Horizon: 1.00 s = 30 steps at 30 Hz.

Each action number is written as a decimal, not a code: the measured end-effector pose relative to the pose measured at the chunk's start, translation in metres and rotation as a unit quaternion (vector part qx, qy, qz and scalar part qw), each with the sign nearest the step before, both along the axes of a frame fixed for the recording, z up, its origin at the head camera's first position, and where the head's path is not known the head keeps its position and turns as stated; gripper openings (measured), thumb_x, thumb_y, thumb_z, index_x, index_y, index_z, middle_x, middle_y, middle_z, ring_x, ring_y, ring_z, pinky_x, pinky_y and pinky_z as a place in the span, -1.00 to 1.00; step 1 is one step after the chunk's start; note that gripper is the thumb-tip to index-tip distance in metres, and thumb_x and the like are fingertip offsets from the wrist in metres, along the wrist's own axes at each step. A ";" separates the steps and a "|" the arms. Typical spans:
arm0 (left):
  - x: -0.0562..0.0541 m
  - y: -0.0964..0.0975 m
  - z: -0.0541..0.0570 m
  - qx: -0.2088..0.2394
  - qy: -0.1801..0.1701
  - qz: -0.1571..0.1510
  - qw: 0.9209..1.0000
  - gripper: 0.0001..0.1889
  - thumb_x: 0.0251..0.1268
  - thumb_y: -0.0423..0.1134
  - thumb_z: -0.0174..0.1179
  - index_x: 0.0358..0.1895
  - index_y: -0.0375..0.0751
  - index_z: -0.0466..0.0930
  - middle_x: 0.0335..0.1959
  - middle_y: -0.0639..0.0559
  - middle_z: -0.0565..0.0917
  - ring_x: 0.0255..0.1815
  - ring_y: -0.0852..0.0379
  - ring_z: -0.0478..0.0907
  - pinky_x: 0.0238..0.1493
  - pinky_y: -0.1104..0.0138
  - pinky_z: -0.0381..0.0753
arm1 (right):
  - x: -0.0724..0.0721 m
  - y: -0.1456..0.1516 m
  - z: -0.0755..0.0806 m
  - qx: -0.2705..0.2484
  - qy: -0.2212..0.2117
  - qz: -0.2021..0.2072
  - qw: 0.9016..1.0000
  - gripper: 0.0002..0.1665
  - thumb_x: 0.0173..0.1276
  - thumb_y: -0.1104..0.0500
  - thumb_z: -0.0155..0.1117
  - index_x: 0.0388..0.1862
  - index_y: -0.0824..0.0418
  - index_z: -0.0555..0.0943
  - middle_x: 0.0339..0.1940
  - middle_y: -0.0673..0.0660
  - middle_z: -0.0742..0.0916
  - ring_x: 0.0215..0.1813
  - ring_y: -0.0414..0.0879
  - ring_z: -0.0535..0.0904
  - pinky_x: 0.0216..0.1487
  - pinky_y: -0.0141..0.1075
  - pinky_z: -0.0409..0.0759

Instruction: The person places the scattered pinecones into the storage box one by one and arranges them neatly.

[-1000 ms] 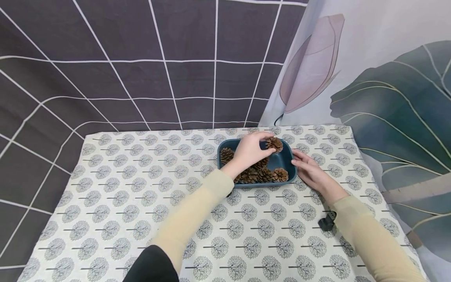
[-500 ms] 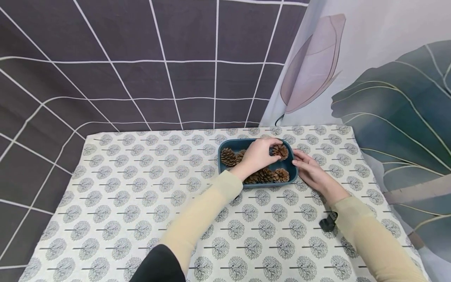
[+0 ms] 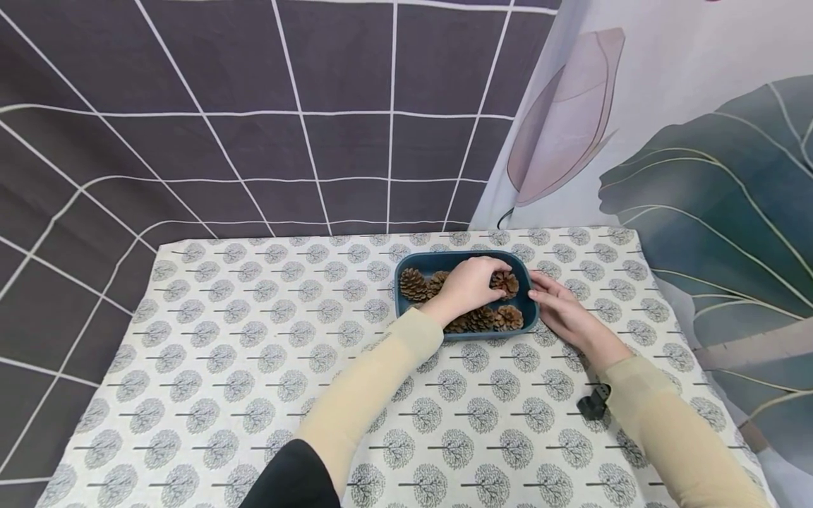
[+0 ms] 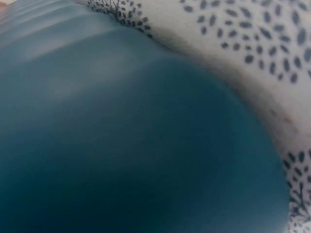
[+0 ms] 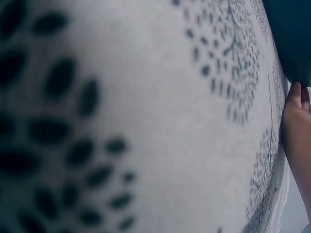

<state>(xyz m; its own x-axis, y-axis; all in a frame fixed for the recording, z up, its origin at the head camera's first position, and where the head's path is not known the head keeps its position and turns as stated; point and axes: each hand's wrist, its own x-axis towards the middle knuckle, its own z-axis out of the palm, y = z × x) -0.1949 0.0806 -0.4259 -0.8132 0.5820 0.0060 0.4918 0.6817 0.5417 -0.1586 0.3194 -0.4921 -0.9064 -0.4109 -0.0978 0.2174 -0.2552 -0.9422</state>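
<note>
A dark blue oblong container (image 3: 466,255) stands toward the back of the table, holding several brown pine cones (image 3: 413,284). Inside its right part, my left hand (image 3: 468,285) holds one pine cone (image 3: 506,283) between thumb and fingers, low in the container. Part of that cone and some of the others are hidden behind the hand. My right hand (image 3: 562,312) rests against the container's right end with fingers extended. In the left wrist view the blurred blue wall of the container (image 4: 146,121) fills most of the picture. The right wrist view catches my right hand (image 5: 297,131) at its edge.
A cloth printed with grey trees (image 3: 254,367) covers the table. Behind it hangs a dark curtain with white grid lines (image 3: 254,148), and a leaf-patterned curtain (image 3: 705,176) hangs at the right. A small black device (image 3: 593,403) is at my right wrist.
My left hand has moved right and slightly down with the pine cone, lowering it into the container's right part. My right hand has stayed at the container's end.
</note>
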 end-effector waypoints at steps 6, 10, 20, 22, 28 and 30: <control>0.000 0.001 -0.002 -0.007 -0.003 -0.007 1.000 -0.48 0.45 -0.11 0.42 0.42 -0.04 0.61 0.36 0.08 0.70 0.37 0.13 0.65 0.44 0.32 0.63 | 0.001 0.001 -0.001 -0.005 0.000 0.000 1.000 -0.50 0.66 0.42 -0.02 0.35 -0.07 0.54 0.27 -0.13 0.72 0.27 -0.29 0.67 0.34 -0.48 0.64; -0.002 0.001 -0.005 -0.026 -0.001 -0.015 1.000 -0.49 0.44 -0.11 0.43 0.41 -0.02 0.62 0.36 0.10 0.70 0.37 0.14 0.64 0.43 0.35 0.63 | 0.001 0.001 0.000 -0.008 -0.004 -0.002 1.000 -0.50 0.66 0.42 -0.02 0.34 -0.07 0.54 0.27 -0.13 0.71 0.27 -0.30 0.66 0.34 -0.48 0.63; -0.005 0.001 -0.008 -0.068 0.009 -0.040 0.997 -0.55 0.45 -0.14 0.42 0.36 -0.01 0.65 0.28 0.11 0.74 0.29 0.17 0.67 0.32 0.37 0.68 | 0.001 0.000 0.000 -0.011 -0.002 -0.001 1.000 -0.50 0.67 0.43 -0.04 0.34 -0.03 0.55 0.27 -0.10 0.71 0.25 -0.26 0.67 0.33 -0.48 0.65; -0.005 0.001 -0.008 -0.066 0.010 -0.043 0.997 -0.56 0.45 -0.15 0.42 0.34 -0.02 0.66 0.26 0.11 0.75 0.27 0.17 0.68 0.31 0.37 0.68 | 0.001 -0.001 0.000 -0.015 0.000 0.002 1.000 -0.51 0.67 0.43 -0.05 0.36 -0.01 0.54 0.28 -0.08 0.71 0.25 -0.24 0.68 0.33 -0.47 0.65; -0.004 -0.001 -0.007 -0.069 0.009 -0.048 0.996 -0.53 0.45 -0.13 0.42 0.37 -0.02 0.65 0.30 0.11 0.73 0.32 0.16 0.66 0.34 0.36 0.67 | 0.001 0.000 -0.001 -0.023 0.000 0.005 1.000 -0.51 0.67 0.42 -0.03 0.38 0.01 0.53 0.29 -0.06 0.71 0.27 -0.23 0.68 0.36 -0.46 0.64; -0.004 0.000 -0.007 -0.070 0.009 -0.050 0.996 -0.52 0.45 -0.11 0.42 0.38 -0.02 0.63 0.32 0.11 0.72 0.34 0.16 0.65 0.36 0.37 0.66 | 0.001 0.000 -0.001 -0.021 0.000 0.003 1.000 -0.51 0.67 0.42 -0.03 0.37 0.00 0.53 0.29 -0.07 0.71 0.26 -0.24 0.67 0.35 -0.46 0.64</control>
<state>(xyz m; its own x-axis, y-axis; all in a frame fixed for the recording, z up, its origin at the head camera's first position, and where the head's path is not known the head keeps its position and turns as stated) -0.1993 0.0805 -0.4326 -0.7519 0.6560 -0.0661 0.5697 0.6969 0.4357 -0.1577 0.3191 -0.4932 -0.9035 -0.4208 -0.0813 0.2200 -0.2927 -0.9306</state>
